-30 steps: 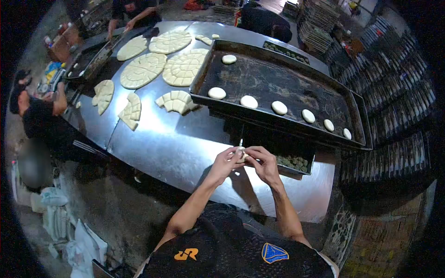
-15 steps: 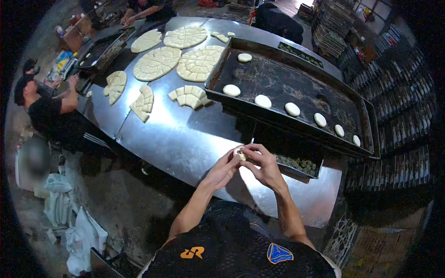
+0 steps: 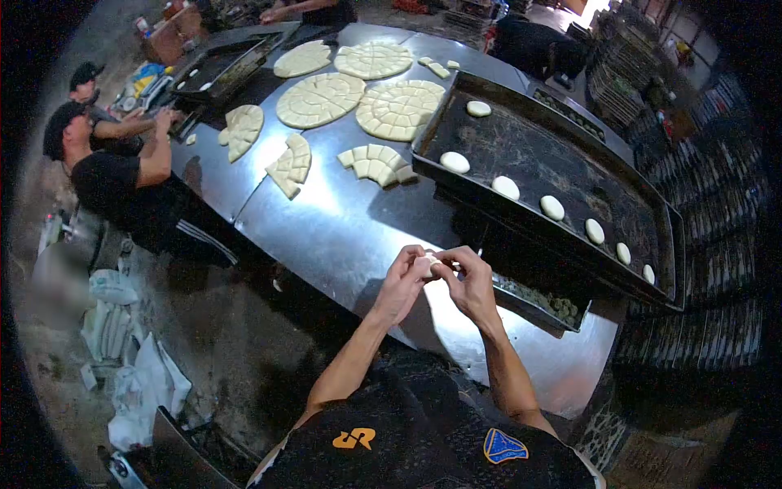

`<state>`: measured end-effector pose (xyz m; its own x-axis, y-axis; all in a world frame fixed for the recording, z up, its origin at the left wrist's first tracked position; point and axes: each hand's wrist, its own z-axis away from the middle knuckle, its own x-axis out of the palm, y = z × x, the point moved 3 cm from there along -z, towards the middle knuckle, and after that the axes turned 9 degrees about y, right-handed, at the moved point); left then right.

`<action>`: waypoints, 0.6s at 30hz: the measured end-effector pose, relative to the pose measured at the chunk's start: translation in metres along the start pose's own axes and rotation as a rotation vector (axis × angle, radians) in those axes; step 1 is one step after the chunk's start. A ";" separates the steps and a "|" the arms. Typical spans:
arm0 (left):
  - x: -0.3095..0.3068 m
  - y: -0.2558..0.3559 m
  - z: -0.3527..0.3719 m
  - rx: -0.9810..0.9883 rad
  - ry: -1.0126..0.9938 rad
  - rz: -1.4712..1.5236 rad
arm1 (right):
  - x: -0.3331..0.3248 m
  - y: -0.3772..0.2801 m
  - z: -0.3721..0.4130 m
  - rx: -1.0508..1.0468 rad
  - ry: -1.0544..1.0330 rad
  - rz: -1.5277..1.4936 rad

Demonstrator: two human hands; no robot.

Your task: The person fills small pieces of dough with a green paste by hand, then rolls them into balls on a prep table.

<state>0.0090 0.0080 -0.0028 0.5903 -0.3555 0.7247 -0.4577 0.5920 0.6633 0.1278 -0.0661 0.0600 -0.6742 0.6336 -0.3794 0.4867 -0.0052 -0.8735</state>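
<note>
The person's left hand [image 3: 399, 289] and right hand [image 3: 472, 292] meet above the near part of a metal table [image 3: 305, 261], fingers and thumbs of both closed on a small pale dough piece [image 3: 431, 262]. The dough sits between the fingertips, partly hidden by them, so its exact shape cannot be told. Just beside the right hand, to its right, a narrow tray [image 3: 531, 309] on the table holds greenish lumps [image 3: 560, 306]. Beyond the hands, to the right, lies a large dark tray [image 3: 542, 147] with seven smooth white rounds [image 3: 505, 188]: six in a row along its near side and one by itself toward the far left corner. More dark lumps [image 3: 570, 114] stand in a narrow container along that tray's far side. On the table's far left portion lie four broad dough discs [image 3: 321, 99] scored with lines, and nearer than these, three partial dough sections [image 3: 375, 162] divided into blocks. A few small dough scraps [image 3: 433, 67] rest left of the large tray's far corner. At the left edge of the table two co-workers in dark caps [image 3: 122, 179] stand close together near another dark tray [image 3: 228, 72].
</note>
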 end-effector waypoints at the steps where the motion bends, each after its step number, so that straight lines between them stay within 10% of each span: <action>1: -0.004 0.003 -0.001 -0.047 0.006 0.062 | 0.003 -0.003 -0.001 -0.093 -0.014 0.024; 10: -0.025 0.007 -0.006 0.049 0.019 -0.079 | 0.029 -0.013 0.002 -0.229 0.023 0.052; 13: -0.047 0.018 -0.008 0.296 0.354 -0.888 | 0.051 0.031 0.013 -0.110 -0.059 0.153; 18: -0.081 0.065 0.020 0.271 0.516 -0.660 | 0.063 0.081 0.016 -0.208 -0.200 0.422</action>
<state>-0.0817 0.0611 -0.0151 0.9869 -0.1543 0.0461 -0.0202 0.1655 0.9860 0.1157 -0.0395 -0.0395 -0.4782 0.4485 -0.7551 0.8262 -0.0617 -0.5600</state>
